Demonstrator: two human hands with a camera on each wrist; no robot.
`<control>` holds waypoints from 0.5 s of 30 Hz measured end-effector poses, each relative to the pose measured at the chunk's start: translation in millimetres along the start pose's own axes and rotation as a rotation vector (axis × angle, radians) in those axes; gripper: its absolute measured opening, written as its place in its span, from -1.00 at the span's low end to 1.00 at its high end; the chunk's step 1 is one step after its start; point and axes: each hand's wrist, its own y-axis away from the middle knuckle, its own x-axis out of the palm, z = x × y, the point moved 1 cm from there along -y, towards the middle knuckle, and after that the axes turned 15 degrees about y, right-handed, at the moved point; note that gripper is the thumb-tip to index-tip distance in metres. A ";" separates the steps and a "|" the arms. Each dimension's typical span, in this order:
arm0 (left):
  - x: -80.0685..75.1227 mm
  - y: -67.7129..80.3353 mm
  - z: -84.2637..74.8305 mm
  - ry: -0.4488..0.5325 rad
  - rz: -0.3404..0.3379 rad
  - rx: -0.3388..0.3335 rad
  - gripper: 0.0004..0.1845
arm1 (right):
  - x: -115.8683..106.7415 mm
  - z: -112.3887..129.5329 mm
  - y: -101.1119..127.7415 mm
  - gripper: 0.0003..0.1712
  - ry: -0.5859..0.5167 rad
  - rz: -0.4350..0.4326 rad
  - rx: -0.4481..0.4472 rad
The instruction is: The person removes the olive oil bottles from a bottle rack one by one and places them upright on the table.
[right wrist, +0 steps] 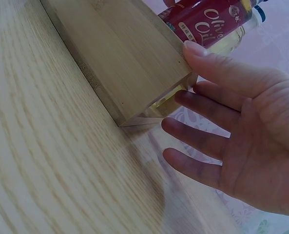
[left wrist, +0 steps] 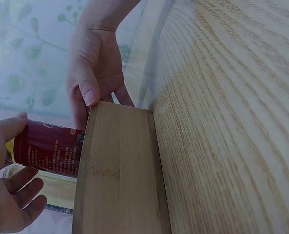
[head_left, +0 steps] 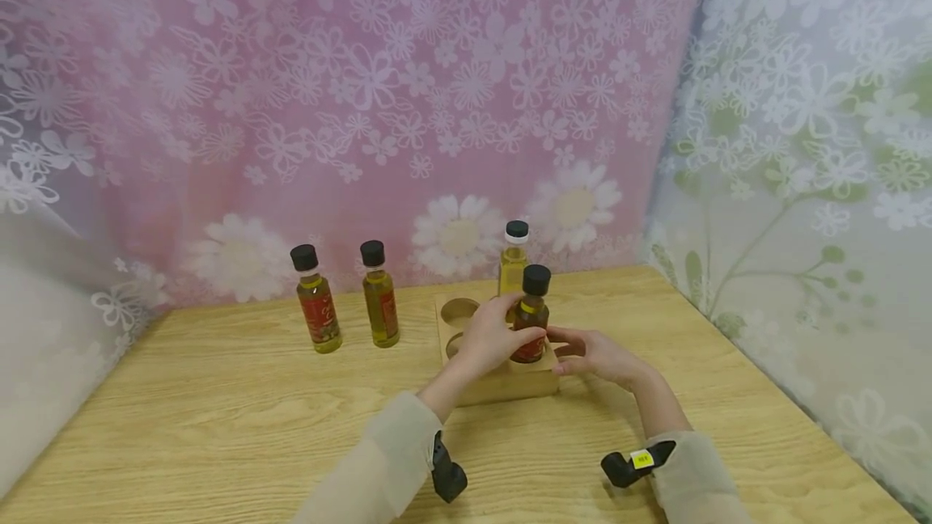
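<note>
L hand (head_left: 495, 338) grips red-label oil bottle (head_left: 531, 322), seated in wooden holder (head_left: 510, 382) front-R slot; R hand (head_left: 593, 354) open, thumb on holder. 2 bottles in, 2 bottles (head_left: 349, 306) on worktop (head_left: 218, 427).

Pink floral curtain (head_left: 364, 87); pale green floral curtain (head_left: 815, 144); light wood-grain table (head_left: 218, 419); red-labelled, black-capped bottle (head_left: 531, 322).
</note>
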 end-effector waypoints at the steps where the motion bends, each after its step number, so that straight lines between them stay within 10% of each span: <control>1: 0.6 0.2 -0.1 0.000 0.001 -0.008 -0.45 | 0.1 -0.3 0.1 -0.13 -0.001 -0.001 0.000; 15: -0.3 0.8 1.4 0.004 -0.005 -0.065 -0.45 | -1.6 4.1 1.8 -0.16 0.014 0.013 -0.017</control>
